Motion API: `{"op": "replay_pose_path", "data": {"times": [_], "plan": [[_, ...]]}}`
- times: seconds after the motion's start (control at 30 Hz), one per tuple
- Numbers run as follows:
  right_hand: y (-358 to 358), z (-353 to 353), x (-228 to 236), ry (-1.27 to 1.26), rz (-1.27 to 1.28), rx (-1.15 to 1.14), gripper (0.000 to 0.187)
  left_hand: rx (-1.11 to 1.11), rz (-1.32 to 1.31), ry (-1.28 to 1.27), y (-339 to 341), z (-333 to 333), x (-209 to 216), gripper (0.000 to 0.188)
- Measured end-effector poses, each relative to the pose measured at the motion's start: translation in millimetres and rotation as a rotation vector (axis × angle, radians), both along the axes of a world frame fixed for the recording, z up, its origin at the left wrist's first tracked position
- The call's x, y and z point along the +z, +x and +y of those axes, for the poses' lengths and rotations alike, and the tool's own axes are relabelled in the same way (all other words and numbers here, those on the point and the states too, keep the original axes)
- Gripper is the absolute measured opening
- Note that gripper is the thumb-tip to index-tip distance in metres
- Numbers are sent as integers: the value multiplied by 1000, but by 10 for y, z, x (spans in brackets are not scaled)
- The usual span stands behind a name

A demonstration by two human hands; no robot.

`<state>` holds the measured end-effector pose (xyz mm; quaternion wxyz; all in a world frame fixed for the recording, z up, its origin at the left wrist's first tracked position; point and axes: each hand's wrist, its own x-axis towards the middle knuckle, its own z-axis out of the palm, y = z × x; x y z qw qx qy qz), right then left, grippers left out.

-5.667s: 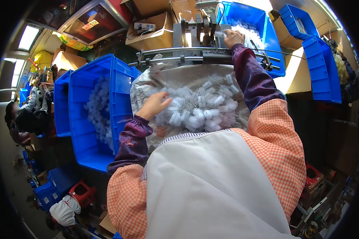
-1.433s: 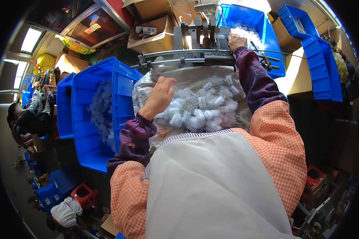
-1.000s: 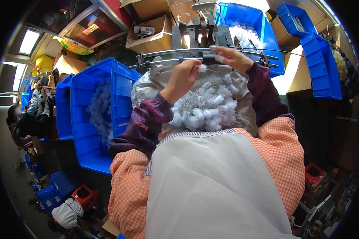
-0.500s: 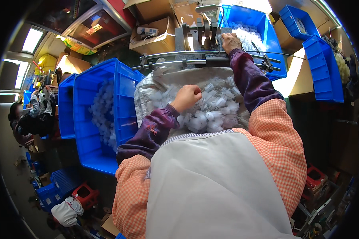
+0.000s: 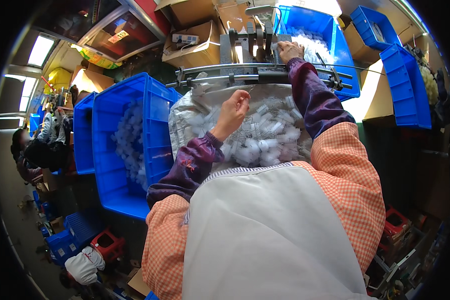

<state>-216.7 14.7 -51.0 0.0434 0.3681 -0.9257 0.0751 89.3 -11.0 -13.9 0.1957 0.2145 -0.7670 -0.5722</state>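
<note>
My left hand [image 5: 233,111] is raised over a heap of translucent white plastic pieces and small metal springs [image 5: 270,122]. Its fingers are pinched, with a thin, wire-like bit showing at their tips, too small to name. The heap lies on a pale plastic sheet [image 5: 184,116] in front of me. My right hand [image 5: 291,52] reaches to the right end of a grey metal machine [image 5: 257,45]; its fingers are bent together against the block there, and what they hold is hidden. Metal rods [image 5: 217,80] run across between the machine and the heap.
At left, a large blue bin [image 5: 117,187] holds white pieces. Another blue bin [image 5: 342,55] with white pieces stands behind the right hand. Cardboard boxes [image 5: 197,50] and a power strip [image 5: 185,39] lie beyond the rods. A person [image 5: 40,145] is far left.
My left hand has lifted forward, away from the heap toward the rods, and a thin bit now shows at its fingertips. My right hand has shifted slightly right, staying at the machine.
</note>
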Motion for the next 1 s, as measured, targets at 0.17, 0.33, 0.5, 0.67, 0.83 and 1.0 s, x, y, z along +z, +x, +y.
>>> {"op": "replay_pose_path", "data": {"times": [0.17, 0.33, 0.5, 0.67, 0.83, 1.0], "plan": [[67, 183, 136, 96, 46, -87, 34, 55, -28, -281, 75, -37, 41, 15], [148, 188, 40, -40, 29, -28, 35, -25, -216, -205, 116, -31, 54, 17], [373, -88, -6, -46, 47, 5, 30, -116, 10, -316, 67, 37, 59, 18], [567, -245, 50, -34, 62, 7, 29, -34, -50, -429, 80, 35, 132, 17], [348, -64, 25, -26, 47, 15, 29, -13, 5, -440, 123, -84, 157, 16], [63, 165, 11, -56, -18, -13, 28, 20, 9, -190, 107, -89, 272, 16]]}}
